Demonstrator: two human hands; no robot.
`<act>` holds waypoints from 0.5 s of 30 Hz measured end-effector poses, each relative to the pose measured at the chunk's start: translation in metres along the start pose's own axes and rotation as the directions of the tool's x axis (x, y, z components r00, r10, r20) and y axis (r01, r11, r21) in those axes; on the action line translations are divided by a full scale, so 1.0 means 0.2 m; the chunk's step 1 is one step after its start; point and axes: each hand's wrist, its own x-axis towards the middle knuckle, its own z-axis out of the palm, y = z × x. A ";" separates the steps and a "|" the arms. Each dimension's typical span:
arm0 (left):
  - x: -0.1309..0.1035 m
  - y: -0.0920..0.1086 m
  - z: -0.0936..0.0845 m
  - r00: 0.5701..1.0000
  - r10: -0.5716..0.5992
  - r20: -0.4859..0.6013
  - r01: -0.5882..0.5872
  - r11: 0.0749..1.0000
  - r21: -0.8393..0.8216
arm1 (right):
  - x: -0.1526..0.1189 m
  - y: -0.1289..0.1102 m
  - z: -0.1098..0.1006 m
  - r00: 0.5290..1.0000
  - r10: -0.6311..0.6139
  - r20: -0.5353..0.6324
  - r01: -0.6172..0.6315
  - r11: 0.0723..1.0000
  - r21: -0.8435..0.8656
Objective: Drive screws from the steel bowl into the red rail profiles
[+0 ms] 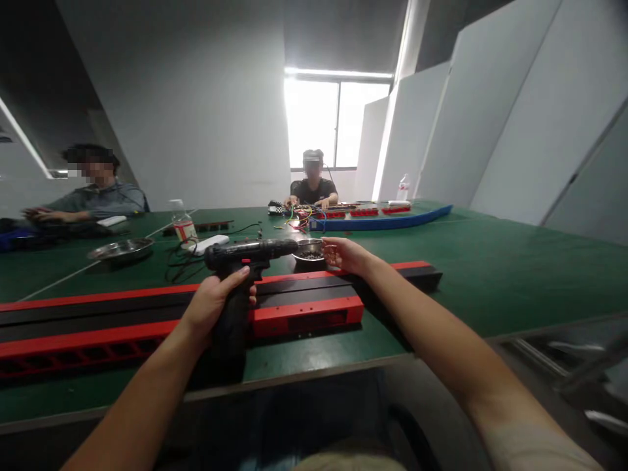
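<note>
My left hand (216, 297) is wrapped around the grip of a black cordless drill (252, 252), its chuck pointing right. By the drill's tip, a small metal bowl (299, 256) holds many small dark pieces that look like screws. My right hand (343, 255) is at the bowl's right rim with its fingers curled together; whatever is between them is too small to make out. Beneath both hands lies a long red and black rail-like housing (304, 284), with openings along its near red side.
Green table (515, 281). Behind the drill are a white device (210, 244) with cables, a plastic bottle (182, 226) and a wide metal dish (122, 250). Farther back lies a long blue strip (387, 222). One person (314, 186) sits opposite, another (98, 190) at left.
</note>
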 end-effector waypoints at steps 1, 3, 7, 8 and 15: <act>0.00 0.01 0.00 1.000 0.021 -0.010 -0.021 1.000 0.014 | 0.00 0.00 0.00 1.000 -0.020 -0.022 0.020 1.000 -0.008; -0.01 0.04 -0.02 0.997 0.070 -0.029 -0.068 0.994 0.080 | 0.02 0.01 -0.01 0.996 -0.054 -0.070 0.053 0.998 -0.023; -0.02 0.24 -0.10 0.994 0.085 0.072 -0.107 0.910 0.401 | 0.04 0.02 -0.01 0.994 -0.064 -0.085 0.062 0.998 -0.027; -0.02 0.31 -0.12 0.991 0.078 0.108 -0.121 0.864 0.488 | 0.04 0.02 -0.02 0.995 -0.062 -0.077 0.060 0.998 -0.030; 0.04 0.66 -0.12 0.977 -0.001 0.215 -0.177 0.564 0.807 | 0.04 0.02 0.00 0.997 -0.070 -0.020 0.069 0.995 -0.068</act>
